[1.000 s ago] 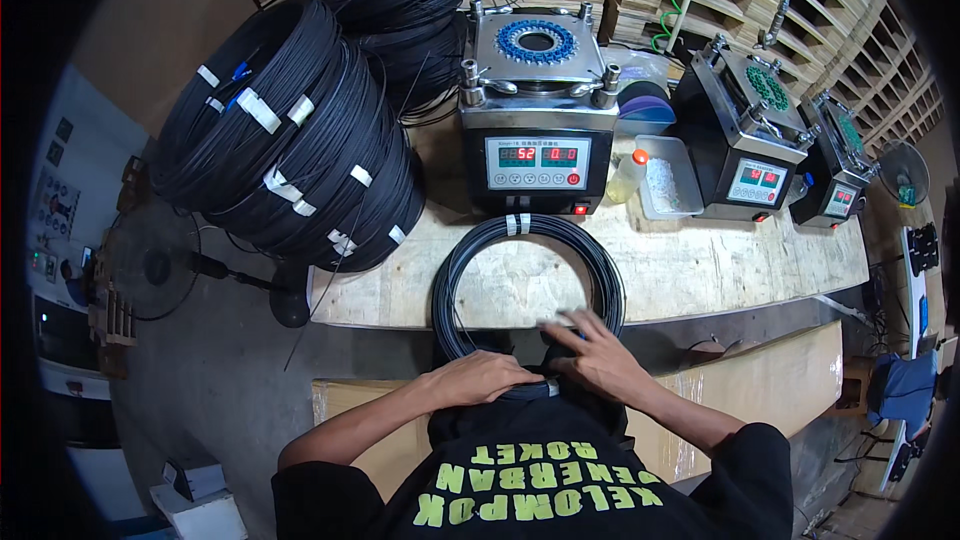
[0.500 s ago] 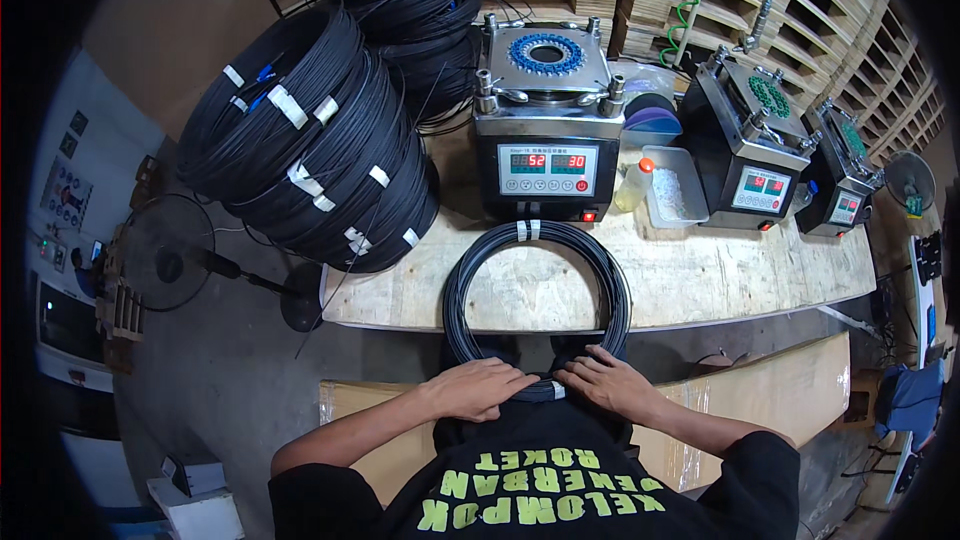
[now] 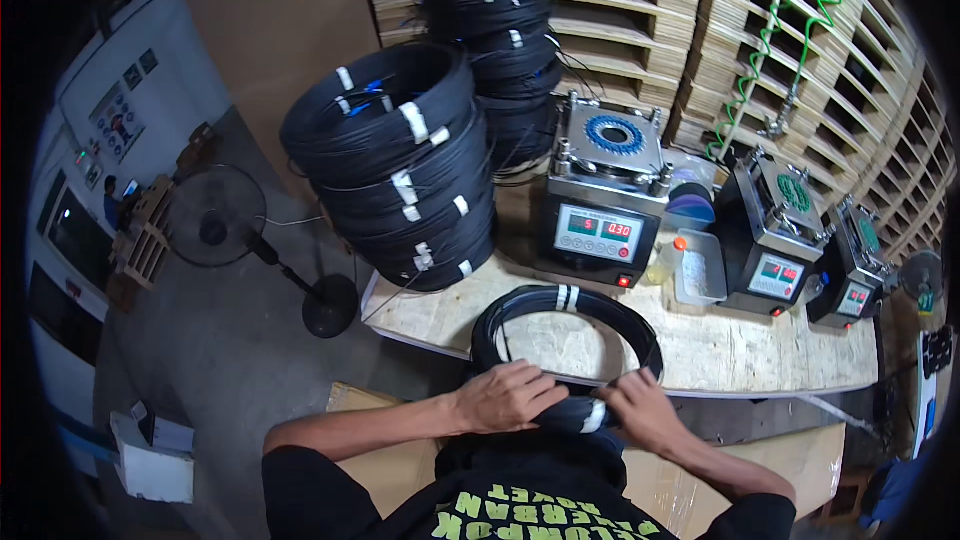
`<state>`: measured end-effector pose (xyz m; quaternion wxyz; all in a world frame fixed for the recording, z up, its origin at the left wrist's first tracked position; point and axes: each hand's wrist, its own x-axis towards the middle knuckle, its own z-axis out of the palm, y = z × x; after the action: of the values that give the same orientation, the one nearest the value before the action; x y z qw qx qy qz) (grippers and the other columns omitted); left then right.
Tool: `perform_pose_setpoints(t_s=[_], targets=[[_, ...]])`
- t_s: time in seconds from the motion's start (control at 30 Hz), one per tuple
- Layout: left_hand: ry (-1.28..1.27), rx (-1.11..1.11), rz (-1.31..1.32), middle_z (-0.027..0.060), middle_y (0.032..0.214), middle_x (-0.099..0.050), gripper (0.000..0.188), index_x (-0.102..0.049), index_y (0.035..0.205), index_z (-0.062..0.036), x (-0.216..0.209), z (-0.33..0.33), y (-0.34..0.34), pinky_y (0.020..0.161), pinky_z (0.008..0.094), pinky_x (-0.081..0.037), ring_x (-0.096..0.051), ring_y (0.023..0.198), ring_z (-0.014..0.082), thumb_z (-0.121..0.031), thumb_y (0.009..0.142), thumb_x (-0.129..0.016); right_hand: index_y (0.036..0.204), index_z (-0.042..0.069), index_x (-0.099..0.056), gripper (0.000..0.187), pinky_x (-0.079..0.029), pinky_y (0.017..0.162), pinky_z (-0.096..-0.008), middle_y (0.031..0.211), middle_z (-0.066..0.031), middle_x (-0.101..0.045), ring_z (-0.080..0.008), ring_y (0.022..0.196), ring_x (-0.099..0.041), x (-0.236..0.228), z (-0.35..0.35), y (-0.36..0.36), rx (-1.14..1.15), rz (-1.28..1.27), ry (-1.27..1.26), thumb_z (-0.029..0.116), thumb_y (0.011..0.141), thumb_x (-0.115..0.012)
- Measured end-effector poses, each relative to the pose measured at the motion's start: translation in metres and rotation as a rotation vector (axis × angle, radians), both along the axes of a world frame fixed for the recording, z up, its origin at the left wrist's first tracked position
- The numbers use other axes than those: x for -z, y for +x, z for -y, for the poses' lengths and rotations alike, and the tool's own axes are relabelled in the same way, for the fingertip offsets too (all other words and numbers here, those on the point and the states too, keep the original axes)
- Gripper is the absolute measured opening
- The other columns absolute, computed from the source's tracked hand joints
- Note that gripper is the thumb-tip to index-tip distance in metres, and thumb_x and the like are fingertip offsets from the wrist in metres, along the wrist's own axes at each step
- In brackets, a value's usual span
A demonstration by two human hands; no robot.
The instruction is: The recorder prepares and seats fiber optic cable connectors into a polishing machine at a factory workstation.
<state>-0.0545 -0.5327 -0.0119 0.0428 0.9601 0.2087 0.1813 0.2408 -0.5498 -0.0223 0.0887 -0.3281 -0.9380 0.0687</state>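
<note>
A coil of black cable [image 3: 486, 340] lies with its far side on the wooden table [image 3: 730, 340], while its near side reaches past the front edge toward my body. White tape [image 3: 594, 416] binds the near side, and more white tape wraps the far side. My left hand [image 3: 510, 398] is closed around the near part of the coil, left of the tape. Just right of that tape, my right hand [image 3: 643, 412] also grips the coil, its fingers bent over the cable. The undersides of both hands are hidden.
Stacked cable coils [image 3: 400, 180] stand at the table's left. A fibre polishing machine [image 3: 600, 200] sits behind my coil, with two more machines to the right. A bottle with an orange cap [image 3: 667, 262] and a plastic tray [image 3: 700, 270] stand between. A fan [image 3: 215, 220] is on the floor left.
The whole view has shifted, so the table and machines appear lower and farther right. Both hands stay on the coil's near side. The nearest machine's display has changed.
</note>
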Motion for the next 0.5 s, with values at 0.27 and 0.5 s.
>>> perform_pose_setpoints(t_s=[0.27,0.5], targets=[[-0.146,-0.301,0.38,0.0167,0.105,-0.067,0.062,-0.057,0.124,-0.0009,-0.178,-0.03,-0.026,0.083,0.0391,-0.058,-0.07,0.094,0.0327,-0.005,0.068,-0.084,0.137,0.011,-0.053,0.077,-0.053,0.094,-0.0416,0.121,-0.0166,-0.056,-0.0398,0.115,-0.059,-0.206,-0.055,-0.048,0.095,-0.434,-0.058,-0.004,0.066,-0.078],[0.236,-0.526,0.422,0.006,0.083,-0.061,0.041,-0.054,0.111,-0.0043,-0.345,-0.033,-0.081,0.066,0.0308,-0.053,-0.066,0.076,0.0176,-0.001,0.077,-0.077,0.141,0.008,-0.054,0.075,-0.043,0.11,-0.0393,0.135,-0.0148,-0.063,-0.0303,0.126,-0.061,-0.348,-0.117,-0.127,-0.336,-0.536,0.413,-0.012,0.07,-0.067]])
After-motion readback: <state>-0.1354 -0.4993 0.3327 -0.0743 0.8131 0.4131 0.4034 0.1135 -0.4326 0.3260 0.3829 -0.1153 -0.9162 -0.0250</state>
